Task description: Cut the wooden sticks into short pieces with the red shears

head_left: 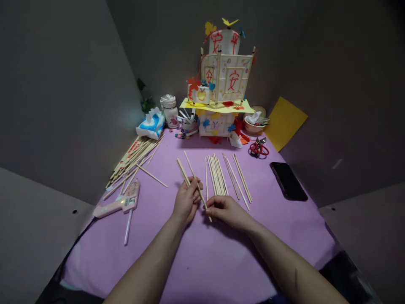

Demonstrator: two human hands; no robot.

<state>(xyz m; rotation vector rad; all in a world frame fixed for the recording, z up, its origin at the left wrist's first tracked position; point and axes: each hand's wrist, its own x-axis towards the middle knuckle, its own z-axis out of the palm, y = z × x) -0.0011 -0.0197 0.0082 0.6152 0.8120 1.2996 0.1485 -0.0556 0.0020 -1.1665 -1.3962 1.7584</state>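
Note:
Both of my hands rest near the middle of a purple tabletop (205,257). My left hand (186,202) is closed around thin wooden sticks (183,171) that angle away to the upper left. My right hand (228,211) pinches the near end of another thin wooden stick (196,181), which crosses in front of the left fingers. A row of several loose sticks (218,175) lies side by side just beyond my right hand.
A large pile of sticks (134,158) lies at the far left, with a pink glue gun (122,204) nearer me. A decorated paper lantern (223,90) stands at the back, flanked by a tissue pack (151,124), red scissors (258,148) and a black phone (287,180).

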